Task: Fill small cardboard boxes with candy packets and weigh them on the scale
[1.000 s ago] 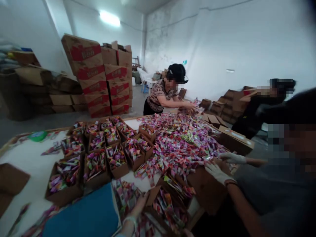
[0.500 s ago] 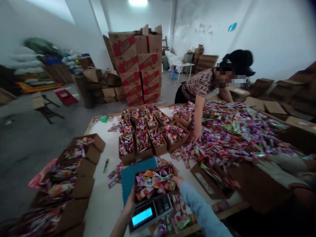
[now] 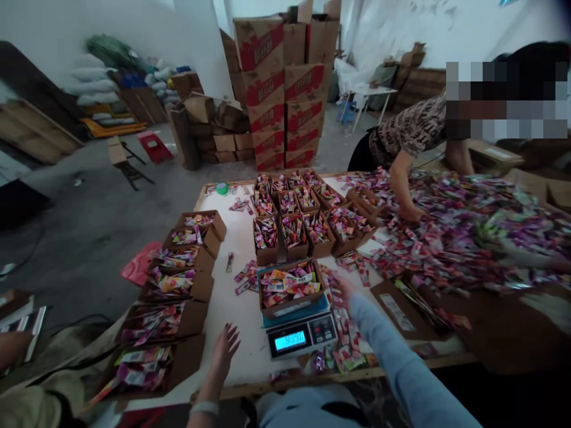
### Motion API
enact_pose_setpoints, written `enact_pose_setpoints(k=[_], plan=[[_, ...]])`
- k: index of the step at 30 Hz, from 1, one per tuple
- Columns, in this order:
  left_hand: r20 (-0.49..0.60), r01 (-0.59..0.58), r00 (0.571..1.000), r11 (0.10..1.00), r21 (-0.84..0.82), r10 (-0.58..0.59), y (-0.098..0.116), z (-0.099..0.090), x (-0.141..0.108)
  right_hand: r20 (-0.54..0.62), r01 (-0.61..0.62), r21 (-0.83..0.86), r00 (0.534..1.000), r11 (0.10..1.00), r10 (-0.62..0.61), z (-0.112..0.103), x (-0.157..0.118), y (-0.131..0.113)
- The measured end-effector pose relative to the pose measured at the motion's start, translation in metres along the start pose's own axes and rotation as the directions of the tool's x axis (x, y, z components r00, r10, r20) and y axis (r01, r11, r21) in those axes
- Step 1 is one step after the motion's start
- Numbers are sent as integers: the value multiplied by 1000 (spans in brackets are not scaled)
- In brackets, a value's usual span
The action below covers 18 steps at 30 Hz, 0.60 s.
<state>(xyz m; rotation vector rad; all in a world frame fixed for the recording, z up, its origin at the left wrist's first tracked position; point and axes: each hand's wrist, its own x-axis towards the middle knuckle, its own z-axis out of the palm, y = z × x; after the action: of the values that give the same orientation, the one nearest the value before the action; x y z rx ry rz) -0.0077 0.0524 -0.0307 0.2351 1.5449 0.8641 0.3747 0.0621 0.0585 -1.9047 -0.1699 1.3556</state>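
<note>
A small cardboard box of colourful stick packets point(image 3: 292, 285) sits on the blue platform of a digital scale point(image 3: 301, 337), whose display glows with digits. My left hand point(image 3: 226, 343) hovers over the white tabletop left of the scale, fingers spread, holding nothing. To the right of the box, my right hand point(image 3: 345, 289) is over loose stick packets point(image 3: 350, 333) lying along the scale's side. Its fingers are blurred, so what it holds, if anything, does not show.
Filled boxes point(image 3: 292, 235) stand grouped behind the scale, and a row of filled boxes point(image 3: 196, 285) lines the left edge. A co-worker point(image 3: 410, 131) reaches into a large packet pile point(image 3: 446, 238) at right. An open carton point(image 3: 397, 309) lies right of my right hand.
Both hands have let go of the box, which now rests on the scale. My left hand has opened and drawn away left. The view has turned left and down.
</note>
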Motion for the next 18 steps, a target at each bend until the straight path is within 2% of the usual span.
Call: enact_pose_setpoints(k=[3,6,10,15,18], plan=[[-127,115,986,993,12,-112,-11,-33,3,-46,-74,103,996,992,79,-29,-3,7],[-157,128,979,992,-16,-129,-13,-44,2,-67,-97,158,992,983,109,-46,-5,9],[-116,105,988,994,-24,-107,-8,-29,0,-51,-90,196,993,976,102,-46,-4,2],[37,8,999,1000,4,-8,1,2,-1,5,-50,157,999,986,50,-25,1,-4],[89,-9,996,1000,6,9,2,13,-3,28,6,90,1000,996,-9,-18,8,1]])
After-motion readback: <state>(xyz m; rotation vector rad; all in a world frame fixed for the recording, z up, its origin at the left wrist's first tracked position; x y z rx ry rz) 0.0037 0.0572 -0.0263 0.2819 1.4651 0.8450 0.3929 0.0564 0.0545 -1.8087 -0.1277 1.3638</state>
